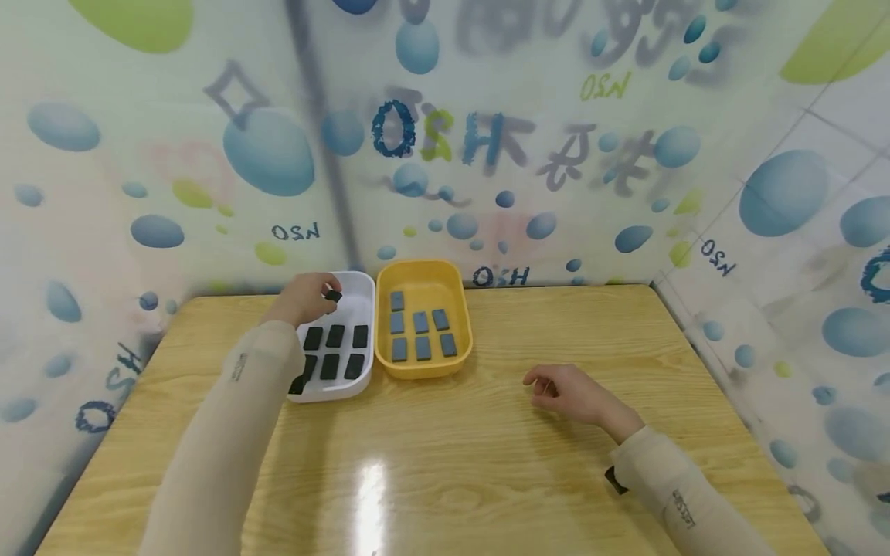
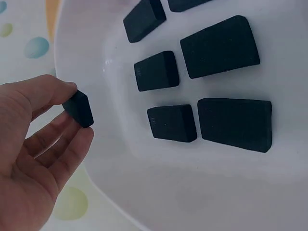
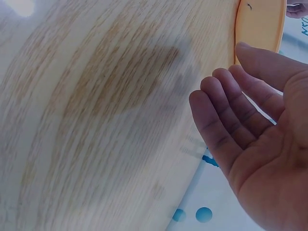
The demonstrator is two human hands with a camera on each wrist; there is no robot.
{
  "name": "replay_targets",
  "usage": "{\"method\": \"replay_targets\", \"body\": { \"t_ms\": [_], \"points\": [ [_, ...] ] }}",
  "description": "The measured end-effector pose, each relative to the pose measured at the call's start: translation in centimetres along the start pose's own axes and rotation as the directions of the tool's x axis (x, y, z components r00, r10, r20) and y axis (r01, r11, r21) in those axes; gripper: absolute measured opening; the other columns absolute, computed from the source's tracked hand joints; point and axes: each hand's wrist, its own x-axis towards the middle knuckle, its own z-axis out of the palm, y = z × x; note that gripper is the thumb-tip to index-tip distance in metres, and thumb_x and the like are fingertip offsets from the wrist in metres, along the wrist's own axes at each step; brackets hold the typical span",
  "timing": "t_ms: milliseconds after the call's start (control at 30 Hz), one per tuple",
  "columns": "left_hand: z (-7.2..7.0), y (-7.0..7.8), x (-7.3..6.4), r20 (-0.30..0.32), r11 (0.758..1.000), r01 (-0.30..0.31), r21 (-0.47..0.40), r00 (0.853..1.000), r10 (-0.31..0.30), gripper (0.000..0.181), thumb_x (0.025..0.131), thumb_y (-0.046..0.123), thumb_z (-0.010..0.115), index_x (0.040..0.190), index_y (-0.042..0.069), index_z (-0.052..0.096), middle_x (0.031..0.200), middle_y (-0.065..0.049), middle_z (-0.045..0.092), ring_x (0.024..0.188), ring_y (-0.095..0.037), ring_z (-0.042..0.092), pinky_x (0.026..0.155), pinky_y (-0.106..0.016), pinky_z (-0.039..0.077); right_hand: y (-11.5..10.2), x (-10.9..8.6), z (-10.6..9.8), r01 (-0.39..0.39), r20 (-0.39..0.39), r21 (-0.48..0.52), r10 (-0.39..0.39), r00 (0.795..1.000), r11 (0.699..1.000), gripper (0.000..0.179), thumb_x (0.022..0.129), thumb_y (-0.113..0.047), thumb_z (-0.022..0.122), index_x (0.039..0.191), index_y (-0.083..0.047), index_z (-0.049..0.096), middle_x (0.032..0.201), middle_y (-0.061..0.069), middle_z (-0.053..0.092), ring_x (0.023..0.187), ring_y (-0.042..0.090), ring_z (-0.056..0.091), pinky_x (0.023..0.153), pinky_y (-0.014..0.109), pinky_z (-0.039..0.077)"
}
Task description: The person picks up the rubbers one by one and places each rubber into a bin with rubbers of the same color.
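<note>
My left hand (image 1: 304,297) pinches a small black rectangular block (image 2: 81,109) between thumb and fingertips, over the far left part of the white tray (image 1: 360,289). In the left wrist view the held block is tilted, close to the tray's inner wall. Several similar black blocks (image 2: 220,47) lie flat in rows on the tray's floor, the leftmost partly hidden by the sleeve in the head view. My right hand (image 1: 568,392) hovers over the right side of the table with loosely bent fingers, and nothing is in it.
A yellow tray (image 1: 424,371) stands directly right of the white one, with several grey-blue blocks (image 1: 422,348) in loose columns. Both sit near the back edge of the wooden table (image 1: 445,463). A patterned curtain (image 1: 514,232) rises behind. A small black object (image 1: 615,480) shows under the right sleeve.
</note>
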Motion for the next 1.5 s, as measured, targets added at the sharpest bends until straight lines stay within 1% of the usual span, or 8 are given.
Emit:
{"method": "replay_targets", "body": {
  "t_ms": [100,200,433,600,733,1000,1267,1500],
  "points": [
    [0.2,-0.5,0.2,-0.018,1.000,0.027,0.004,0.999,-0.027,0.031,0.088,0.010,0.062,0.118,0.005,0.059,0.116,-0.023,0.061,0.096,-0.034,0.058,0.083,-0.047,0.049,0.1,-0.3,0.2,-0.003,0.001,0.004,0.003,1.000,1.000,0.029,0.093,-0.015,0.065,0.120,-0.006,0.062,0.094,-0.002,0.063,0.076,0.004,0.055,0.068,0.023,0.048],
    [0.4,-0.8,0.2,-0.027,0.999,0.048,0.009,0.998,-0.048,0.032,0.087,0.008,0.061,0.118,0.002,0.059,0.112,-0.023,0.062,0.093,-0.033,0.058,0.081,-0.045,0.050,0.1,-0.6,0.2,-0.006,0.001,0.001,0.006,1.000,1.000,0.029,0.093,-0.015,0.065,0.120,-0.006,0.062,0.094,-0.002,0.063,0.075,0.004,0.055,0.067,0.023,0.048],
    [1.1,-1.7,-0.1,-0.035,0.993,0.115,0.007,0.993,-0.115,0.031,0.089,0.008,0.060,0.119,0.001,0.058,0.113,-0.023,0.061,0.094,-0.034,0.055,0.082,-0.047,0.049,-0.2,-0.9,0.3,-0.018,0.003,0.017,0.018,1.000,1.000,0.030,0.092,-0.014,0.065,0.121,-0.006,0.062,0.094,-0.001,0.063,0.076,0.005,0.055,0.067,0.023,0.048],
    [1.7,-2.4,-0.2,-0.029,0.987,0.151,-0.047,0.988,-0.153,0.030,0.091,0.009,0.059,0.120,0.001,0.057,0.115,-0.023,0.059,0.096,-0.035,0.055,0.084,-0.049,0.049,-0.5,-1.1,0.4,-0.014,-0.001,0.010,0.014,1.000,1.000,0.029,0.092,-0.014,0.066,0.120,-0.005,0.062,0.094,-0.001,0.064,0.076,0.005,0.055,0.068,0.023,0.048],
    [1.9,-2.5,-0.3,-0.045,0.986,0.157,-0.058,0.986,-0.160,0.030,0.090,0.010,0.059,0.118,0.000,0.057,0.114,-0.025,0.059,0.095,-0.036,0.055,0.083,-0.049,0.049,-0.6,-1.2,0.6,-0.013,-0.006,-0.001,0.013,1.000,1.000,0.028,0.092,-0.015,0.065,0.119,-0.005,0.063,0.094,-0.001,0.064,0.076,0.004,0.055,0.069,0.023,0.048],
    [2.4,-2.1,-0.5,-0.057,0.980,0.181,-0.079,0.981,-0.186,0.024,0.090,0.007,0.060,0.113,0.001,0.058,0.109,-0.021,0.060,0.094,-0.034,0.056,0.081,-0.046,0.049,-0.9,-1.6,0.6,-0.037,0.002,-0.001,0.037,0.999,0.999,0.028,0.093,-0.015,0.065,0.119,-0.006,0.062,0.094,-0.002,0.064,0.078,0.005,0.055,0.069,0.023,0.048],
    [2.5,-2.5,-0.9,-0.060,0.982,0.182,-0.042,0.981,-0.185,0.022,0.089,0.007,0.061,0.110,0.000,0.059,0.107,-0.021,0.062,0.092,-0.034,0.057,0.081,-0.047,0.049,-1.1,-1.4,0.7,-0.018,0.013,0.012,0.018,1.000,1.000,0.028,0.092,-0.013,0.066,0.118,-0.004,0.062,0.093,-0.001,0.064,0.076,0.006,0.055,0.069,0.023,0.048],
    [2.8,-3.1,-1.0,-0.074,0.982,0.184,-0.032,0.980,-0.186,0.018,0.089,0.006,0.060,0.105,0.000,0.060,0.102,-0.020,0.063,0.090,-0.034,0.057,0.080,-0.046,0.049,-1.0,-1.1,0.8,-0.015,0.026,0.023,0.015,1.000,1.000,0.029,0.092,-0.014,0.065,0.120,-0.005,0.062,0.094,-0.001,0.065,0.079,0.004,0.056,0.070,0.023,0.049]
  ]
}}
